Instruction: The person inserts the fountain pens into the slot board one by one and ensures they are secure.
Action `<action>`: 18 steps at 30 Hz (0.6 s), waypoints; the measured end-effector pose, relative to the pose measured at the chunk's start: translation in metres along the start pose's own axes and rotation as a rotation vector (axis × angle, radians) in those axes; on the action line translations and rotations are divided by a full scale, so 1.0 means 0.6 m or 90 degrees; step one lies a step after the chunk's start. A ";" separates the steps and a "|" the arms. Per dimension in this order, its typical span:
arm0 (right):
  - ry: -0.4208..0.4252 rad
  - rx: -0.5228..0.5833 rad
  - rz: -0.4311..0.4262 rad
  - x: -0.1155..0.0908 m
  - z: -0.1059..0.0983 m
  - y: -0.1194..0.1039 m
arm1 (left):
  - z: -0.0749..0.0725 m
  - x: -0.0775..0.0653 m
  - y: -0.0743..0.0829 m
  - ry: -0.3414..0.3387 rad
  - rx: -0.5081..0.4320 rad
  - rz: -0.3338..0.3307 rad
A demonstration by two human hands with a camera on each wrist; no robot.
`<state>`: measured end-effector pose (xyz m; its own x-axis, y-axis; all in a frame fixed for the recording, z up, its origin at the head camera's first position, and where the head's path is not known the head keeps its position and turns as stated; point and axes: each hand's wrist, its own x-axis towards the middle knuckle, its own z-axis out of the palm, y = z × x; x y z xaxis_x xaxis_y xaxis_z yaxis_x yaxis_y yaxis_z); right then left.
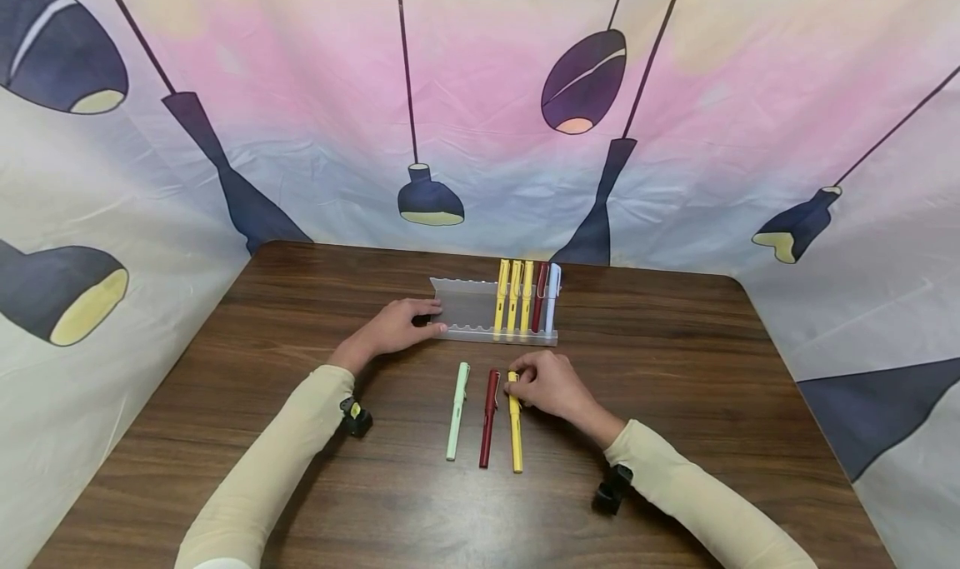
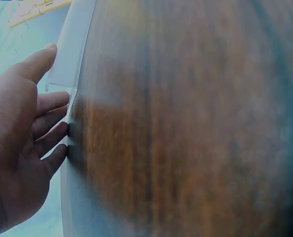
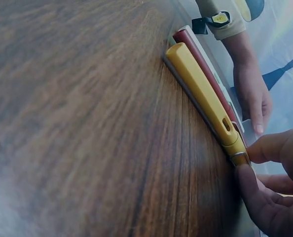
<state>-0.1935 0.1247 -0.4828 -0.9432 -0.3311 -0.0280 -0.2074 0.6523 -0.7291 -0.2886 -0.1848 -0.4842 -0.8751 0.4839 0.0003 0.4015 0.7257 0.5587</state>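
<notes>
A clear plastic pen rack (image 1: 463,306) stands toward the back of the table, with several yellow pens (image 1: 513,298), a dark red pen (image 1: 539,298) and a pale blue pen (image 1: 552,298) leaning in its right half. My left hand (image 1: 397,326) touches the rack's left end, thumb apart from nearly straight fingers. In front of the rack, my right hand (image 1: 553,383) pinches a yellow pen (image 3: 201,89) at its cap end between thumb and finger; the pen appears to lie on the table. Left of it lie another dark red pen (image 1: 488,423) and a light green pen (image 1: 457,415).
Dark wood-grain table (image 1: 360,502) under everything. Behind it hangs a cloth backdrop (image 1: 495,94) printed with lamps, reaching down to the table's back edge. Small black cameras (image 1: 613,490) are strapped at both wrists over cream sleeves (image 1: 690,502).
</notes>
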 end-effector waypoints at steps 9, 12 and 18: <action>-0.005 0.036 0.009 -0.002 0.000 0.001 | 0.001 -0.002 0.002 -0.002 -0.001 -0.002; -0.004 0.041 0.011 -0.002 -0.004 -0.001 | 0.001 -0.002 0.002 0.000 0.000 -0.001; 0.007 0.046 0.006 -0.002 -0.019 -0.011 | 0.001 -0.003 0.004 0.001 0.004 -0.003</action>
<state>-0.1937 0.1287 -0.4704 -0.9482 -0.3165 -0.0279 -0.1788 0.6040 -0.7767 -0.2859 -0.1839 -0.4833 -0.8773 0.4799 -0.0017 0.3988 0.7310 0.5537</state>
